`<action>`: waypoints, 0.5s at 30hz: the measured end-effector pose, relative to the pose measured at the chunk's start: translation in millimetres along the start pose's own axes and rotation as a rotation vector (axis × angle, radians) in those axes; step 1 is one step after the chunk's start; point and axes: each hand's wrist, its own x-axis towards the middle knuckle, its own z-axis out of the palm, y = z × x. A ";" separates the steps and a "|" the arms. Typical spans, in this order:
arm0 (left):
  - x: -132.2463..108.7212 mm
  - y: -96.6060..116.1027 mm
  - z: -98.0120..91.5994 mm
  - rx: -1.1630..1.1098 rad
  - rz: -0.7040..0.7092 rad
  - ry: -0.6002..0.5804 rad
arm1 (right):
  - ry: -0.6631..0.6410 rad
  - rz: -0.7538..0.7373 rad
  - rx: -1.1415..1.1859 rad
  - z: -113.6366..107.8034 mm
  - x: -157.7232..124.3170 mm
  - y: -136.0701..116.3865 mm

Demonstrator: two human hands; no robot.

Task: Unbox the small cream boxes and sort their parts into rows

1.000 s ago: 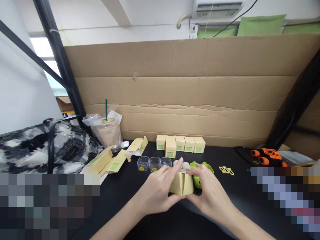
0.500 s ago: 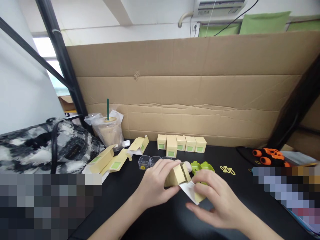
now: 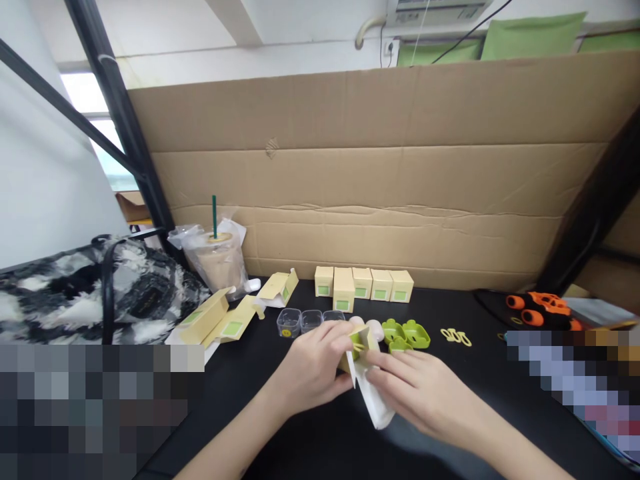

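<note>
My left hand [image 3: 317, 367] is wrapped around a small pale-yellow cardboard box [image 3: 371, 341], its end open. Something green [image 3: 357, 348] shows inside the opening. My right hand [image 3: 425, 390] presses its fingers against the folded-out flap [image 3: 375, 403], whose white inner side faces up; its thumb is hidden. Just behind the hands are clear plastic cups [image 3: 311, 321], white rounded pieces [image 3: 375, 331] and green shaped holders [image 3: 416, 335]. Thin pale-yellow loops [image 3: 456, 337] lie right of them.
Several closed yellow boxes [image 3: 343, 290] stand along the cardboard wall [image 3: 375, 180]. Opened boxes [image 3: 237, 321] lie at left, by a bagged drink cup [image 3: 220, 263] with a green straw. A furry bag [image 3: 145, 293] sits far left. An orange toy car [image 3: 547, 303] is at right.
The box's end flap has opened wide, exposing its white inside and something green within. My right hand has moved left, with its fingers now at the opening.
</note>
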 end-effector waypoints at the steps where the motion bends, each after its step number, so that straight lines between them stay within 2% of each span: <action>1: 0.6 0.8 -0.9 -0.006 -0.009 -0.019 | 0.010 0.002 -0.041 0.0 0.3 0.7; 4: 2.5 4.1 -2.9 -0.005 -0.040 -0.070 | 0.093 0.112 -0.060 3.1 0.9 1.2; 7: 3.6 9.0 -1.7 0.070 0.052 -0.109 | 0.171 0.182 -0.085 9.3 1.1 -0.2; 10: 4.0 12.5 1.5 0.153 0.157 -0.132 | 0.209 0.183 -0.180 14.1 1.0 -1.5; 15: 5.3 9.3 1.6 0.109 0.118 -0.096 | 0.269 0.177 -0.085 8.3 -1.2 1.7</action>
